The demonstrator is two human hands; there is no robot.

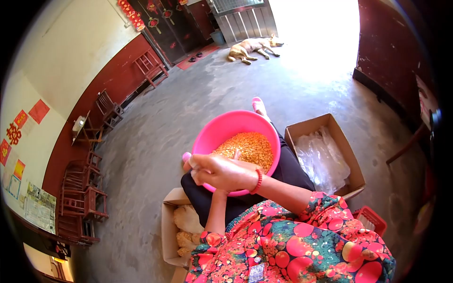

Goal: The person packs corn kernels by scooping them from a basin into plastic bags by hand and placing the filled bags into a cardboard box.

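Note:
A pink basin (213, 127) rests on my lap, partly filled with loose orange-yellow kernels (250, 145). My right hand (222, 172), with a red bead bracelet (257, 181) at its wrist, is over the near left rim of the basin. Its fingers are curled together, and what they hold, if anything, is hidden. My left hand (238, 157) lies beneath and behind the right one. Only a small part of it shows, by the kernels, and its grip cannot be made out.
At the right stands a cardboard box (356, 175) with clear plastic bags (322, 159); another box (169, 234) with filled bags is at lower left. A red basket (377, 220) is near my right side. Wooden chairs (78, 200) line the left wall. A dog (252, 47) lies ahead.

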